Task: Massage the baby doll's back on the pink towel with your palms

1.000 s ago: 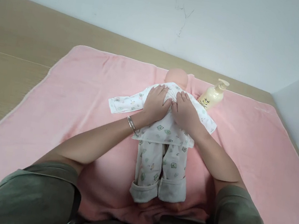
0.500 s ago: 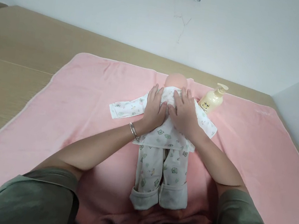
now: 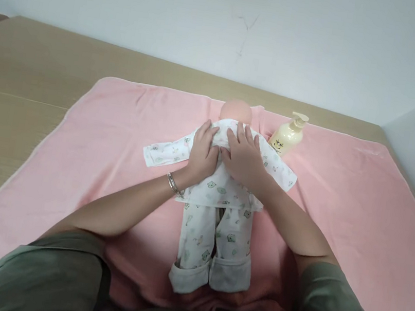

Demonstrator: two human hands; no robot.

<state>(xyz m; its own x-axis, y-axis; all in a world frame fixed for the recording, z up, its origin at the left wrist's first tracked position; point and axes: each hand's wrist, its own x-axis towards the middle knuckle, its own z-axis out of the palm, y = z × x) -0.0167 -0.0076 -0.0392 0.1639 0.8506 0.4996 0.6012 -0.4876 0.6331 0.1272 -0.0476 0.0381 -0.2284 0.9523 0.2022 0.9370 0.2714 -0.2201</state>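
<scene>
A baby doll (image 3: 236, 111) lies on a pink blanket (image 3: 118, 126), its head toward the wall and the rounded top of the head showing. It wears a white printed top (image 3: 221, 191) and matching trousers (image 3: 199, 232) with turned-up cuffs; both sleeves spread outward. My left hand (image 3: 204, 151) rests flat on the upper left of the top, fingers extended. On the upper right, my right hand (image 3: 245, 156) lies with its fingers spread. The thumbs come close together at the middle. Neither hand grips anything.
A pale yellow pump bottle (image 3: 287, 135) leans or lies by the doll's right-hand sleeve in view. The blanket covers much of a wooden table (image 3: 22, 60). Behind the table rises a white wall (image 3: 154, 12) with a dark patch at the top.
The view has shifted slightly, so the doll, bottle and arms appear a little further left. Both hands stay on the top, with the right fingers slightly shifted.
</scene>
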